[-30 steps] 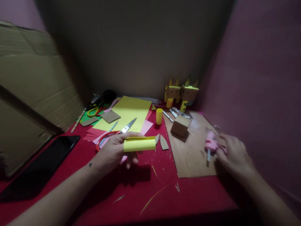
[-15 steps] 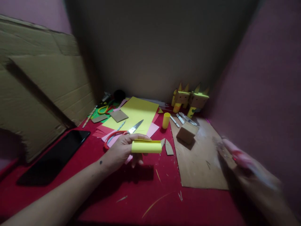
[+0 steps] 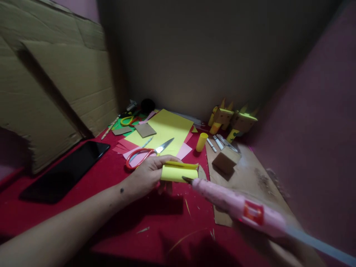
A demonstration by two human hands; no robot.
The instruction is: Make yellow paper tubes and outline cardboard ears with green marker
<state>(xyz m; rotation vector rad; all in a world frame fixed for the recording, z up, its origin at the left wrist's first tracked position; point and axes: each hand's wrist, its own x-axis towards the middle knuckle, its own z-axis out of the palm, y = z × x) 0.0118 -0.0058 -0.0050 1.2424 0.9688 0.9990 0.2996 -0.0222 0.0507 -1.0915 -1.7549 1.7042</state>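
My left hand (image 3: 151,170) is closed on a rolled piece of yellow paper (image 3: 175,173), held level above the table with its long seam partly open along the top. From the right comes my right hand (image 3: 267,243), partly hidden and closed on a pink hot glue gun (image 3: 222,198). A clear glue stick (image 3: 319,243) sticks out of the gun's back end. The dark nozzle tip appears at the front of the yellow roll; whether it touches the paper I cannot tell. Red-handled scissors (image 3: 141,157) lie just behind my left hand.
Yellow sheets (image 3: 167,124), pink paper and cardboard pieces (image 3: 145,129) lie at the back. A yellow paper tube (image 3: 201,142) stands beside a cardboard sheet (image 3: 222,218) bearing a small box (image 3: 226,159) and markers. Two cardboard animal figures (image 3: 243,120) stand behind. A black phone (image 3: 66,170) lies left.
My right hand has brought the glue gun in from the far right to the yellow roll. My left hand still holds the roll. The view has shifted slightly.
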